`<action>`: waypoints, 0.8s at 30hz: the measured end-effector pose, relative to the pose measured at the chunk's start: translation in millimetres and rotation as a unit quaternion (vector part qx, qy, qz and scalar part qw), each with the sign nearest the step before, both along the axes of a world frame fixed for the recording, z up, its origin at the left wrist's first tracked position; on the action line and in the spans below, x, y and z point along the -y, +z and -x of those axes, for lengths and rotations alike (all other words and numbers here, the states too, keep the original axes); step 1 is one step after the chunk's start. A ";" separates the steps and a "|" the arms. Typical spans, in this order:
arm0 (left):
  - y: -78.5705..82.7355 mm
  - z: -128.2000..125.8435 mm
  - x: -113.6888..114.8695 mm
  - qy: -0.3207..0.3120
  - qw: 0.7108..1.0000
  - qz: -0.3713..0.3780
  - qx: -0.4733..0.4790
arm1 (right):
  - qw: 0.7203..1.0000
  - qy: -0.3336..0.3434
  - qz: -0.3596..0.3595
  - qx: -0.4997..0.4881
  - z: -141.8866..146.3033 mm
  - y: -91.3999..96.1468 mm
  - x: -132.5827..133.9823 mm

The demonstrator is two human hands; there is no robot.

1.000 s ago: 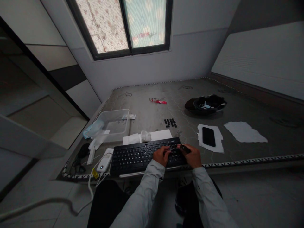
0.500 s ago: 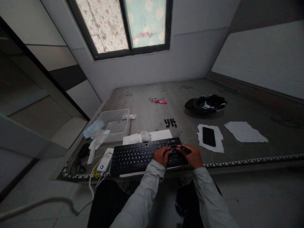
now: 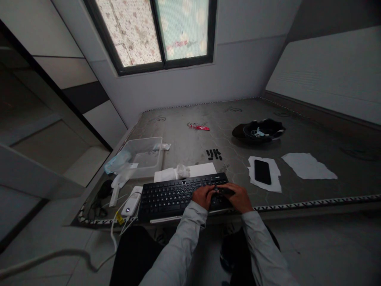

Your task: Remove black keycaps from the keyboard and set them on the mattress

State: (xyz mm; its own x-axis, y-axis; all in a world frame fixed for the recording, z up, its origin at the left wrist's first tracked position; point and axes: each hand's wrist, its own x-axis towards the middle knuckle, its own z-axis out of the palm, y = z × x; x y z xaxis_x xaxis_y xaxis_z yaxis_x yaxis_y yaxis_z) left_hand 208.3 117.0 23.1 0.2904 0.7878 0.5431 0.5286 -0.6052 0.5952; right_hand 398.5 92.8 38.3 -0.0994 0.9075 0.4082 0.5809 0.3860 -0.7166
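Both forearms angled inward over keyboard (image 3: 175, 194) right end. Left hand (image 3: 203, 196) curled knuckles-up on keys, grip unclear; right hand (image 3: 239, 197) pinches small dark object (image 3: 225, 190).

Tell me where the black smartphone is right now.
In the head view, the black smartphone lies flat on a torn white paper sheet on the grey table, right of the black keyboard and just beyond the right hand.

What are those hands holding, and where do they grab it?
The right hand pinches a small dark object over the keyboard; which part it grips is too dim to tell. The left hand rests on the keyboard, holding nothing.
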 end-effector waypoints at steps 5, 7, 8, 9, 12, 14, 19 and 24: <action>3.0 -1.0 0.7 -0.008 1.000 0.018 -0.005 | 0.999 -0.017 0.035 0.006 3.0 5.3 1.3; 4.6 -1.0 1.1 -0.016 0.999 0.028 0.002 | 0.998 -0.021 0.062 0.003 5.8 8.3 2.0; 5.5 -0.9 1.4 -0.019 0.999 0.031 0.008 | 0.997 -0.022 0.074 0.001 7.5 9.9 2.3; 6.3 -0.8 1.8 -0.022 0.999 0.036 0.015 | 0.996 -0.023 0.084 0.000 9.2 11.3 2.4; 8.2 -0.8 2.9 -0.032 0.997 0.064 0.031 | 0.994 -0.025 0.103 -0.006 13.3 14.7 1.9; 8.6 -1.3 3.5 -0.038 0.994 0.092 0.037 | 0.993 -0.030 0.110 -0.012 13.3 16.0 0.6; 7.4 -3.5 4.2 -0.029 0.993 0.110 0.038 | 0.979 -0.171 0.091 -0.056 -6.6 15.7 -15.1; 7.8 -4.9 5.9 -0.026 0.995 0.083 0.039 | 0.962 -0.237 0.108 -0.077 -42.5 12.5 -70.5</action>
State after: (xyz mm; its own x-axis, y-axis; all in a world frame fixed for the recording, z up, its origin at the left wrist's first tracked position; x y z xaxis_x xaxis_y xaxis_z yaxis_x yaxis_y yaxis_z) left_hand 213.2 111.1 31.0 0.2946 0.8539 0.4291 0.4471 -0.5200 0.7278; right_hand 441.0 163.3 50.8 0.3935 0.9010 0.1823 0.5355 -0.0635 -0.8422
